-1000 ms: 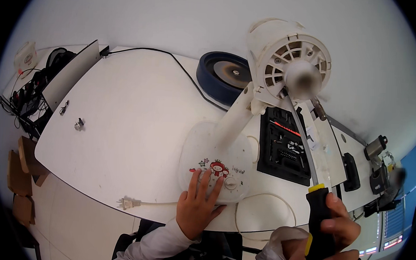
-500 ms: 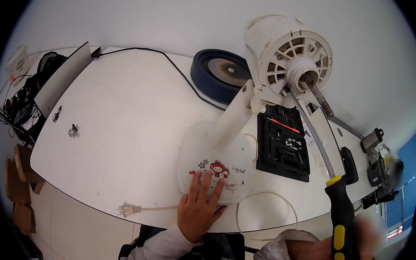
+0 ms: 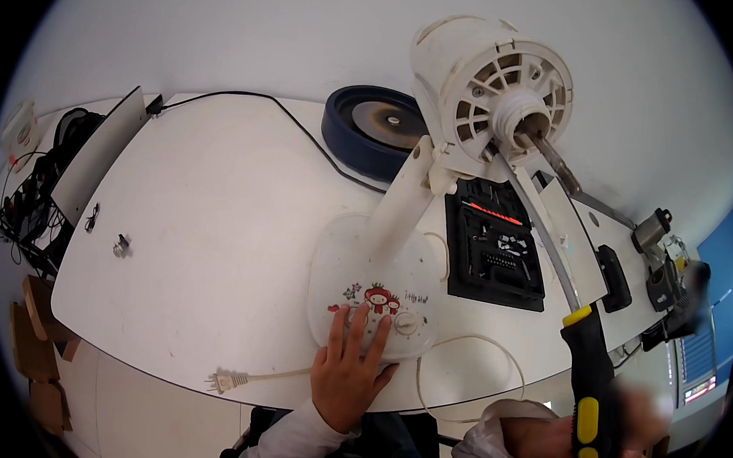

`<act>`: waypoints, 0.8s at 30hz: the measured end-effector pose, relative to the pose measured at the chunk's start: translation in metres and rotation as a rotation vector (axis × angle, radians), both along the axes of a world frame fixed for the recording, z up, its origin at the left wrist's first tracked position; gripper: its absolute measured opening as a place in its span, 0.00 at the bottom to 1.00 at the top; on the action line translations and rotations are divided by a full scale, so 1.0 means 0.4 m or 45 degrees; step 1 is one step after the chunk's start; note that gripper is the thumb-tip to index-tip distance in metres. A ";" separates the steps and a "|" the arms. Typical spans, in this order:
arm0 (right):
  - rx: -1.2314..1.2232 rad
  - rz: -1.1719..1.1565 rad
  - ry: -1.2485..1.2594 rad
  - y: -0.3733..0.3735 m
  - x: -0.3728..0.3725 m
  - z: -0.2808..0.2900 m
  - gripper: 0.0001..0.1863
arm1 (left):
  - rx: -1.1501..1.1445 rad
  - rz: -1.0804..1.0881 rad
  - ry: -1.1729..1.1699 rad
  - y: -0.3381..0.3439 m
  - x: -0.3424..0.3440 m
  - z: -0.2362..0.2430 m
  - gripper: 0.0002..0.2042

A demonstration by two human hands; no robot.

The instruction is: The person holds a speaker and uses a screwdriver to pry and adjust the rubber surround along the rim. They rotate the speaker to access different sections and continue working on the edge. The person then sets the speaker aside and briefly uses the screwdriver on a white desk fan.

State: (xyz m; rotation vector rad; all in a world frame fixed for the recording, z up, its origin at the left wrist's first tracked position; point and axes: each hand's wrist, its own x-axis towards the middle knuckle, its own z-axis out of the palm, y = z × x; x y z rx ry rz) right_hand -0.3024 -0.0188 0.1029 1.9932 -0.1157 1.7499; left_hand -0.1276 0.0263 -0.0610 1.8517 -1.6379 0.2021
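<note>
A white electric fan without its blades stands on the table, with a motor housing [image 3: 492,94] on top, a slanted neck and a base [image 3: 339,261] printed with red cartoon figures. Fingers spread, my left hand [image 3: 346,383] lies flat on the front of that base, beside a round knob [image 3: 408,324]. My right hand [image 3: 546,446] grips a long screwdriver [image 3: 591,360] by its black and yellow handle. The screwdriver's shaft reaches up to the housing front, its tip in a slot below the central collar. A bare metal shaft [image 3: 559,163] sticks out of the collar.
Behind the fan lies a dark blue round object [image 3: 339,135] with a metal disc. An open black tool case [image 3: 489,278] sits right of the neck. The fan's plug [image 3: 227,381] rests near the front edge. A small metal part [image 3: 121,246] lies at left; cables [image 3: 47,176] crowd the far left.
The motor housing has shifted slightly left and up in view, and the right hand with the screwdriver a little left. My left hand stays on the base.
</note>
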 end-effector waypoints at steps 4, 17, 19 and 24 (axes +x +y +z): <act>0.069 0.176 -0.002 0.000 0.006 -0.012 0.30 | 0.016 -0.003 0.010 0.001 -0.002 -0.001 0.35; 0.016 0.145 -0.257 -0.001 0.048 -0.051 0.35 | 0.022 -0.017 0.043 0.003 -0.004 0.002 0.35; 0.017 0.167 -0.311 -0.003 0.047 -0.052 0.33 | 0.025 -0.013 0.039 0.004 -0.005 0.004 0.35; 0.193 0.251 -0.275 0.018 0.013 -0.048 0.31 | 0.019 -0.034 0.058 -0.002 -0.014 0.005 0.36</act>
